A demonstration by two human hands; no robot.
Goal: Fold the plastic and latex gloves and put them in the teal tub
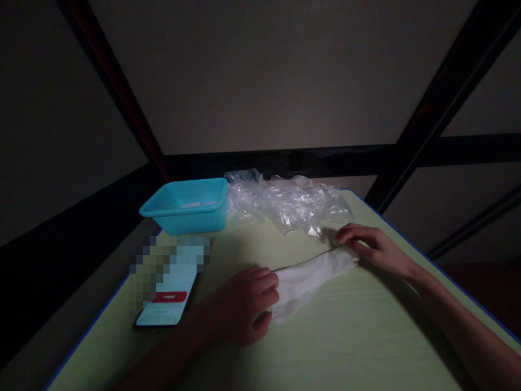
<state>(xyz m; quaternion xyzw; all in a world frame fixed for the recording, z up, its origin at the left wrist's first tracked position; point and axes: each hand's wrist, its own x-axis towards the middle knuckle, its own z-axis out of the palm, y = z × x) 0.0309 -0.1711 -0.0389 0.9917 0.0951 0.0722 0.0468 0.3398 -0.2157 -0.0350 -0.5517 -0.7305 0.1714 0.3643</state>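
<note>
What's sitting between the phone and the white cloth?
The left hand, at the left end of the white cloth, with bare tabletop between the hand's far side and the phone. Shows in the head view.

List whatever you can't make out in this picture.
All in the head view:
- Upper screen of the flat black-edged phone: pixelated.
- Left end of the thin white folded sheet: partly behind the left hand.
- Floor of the turquoise rectangular basin: partly hidden by its near wall.
- Anything beneath the crumpled clear plastic: covered by folds and glare.
</note>
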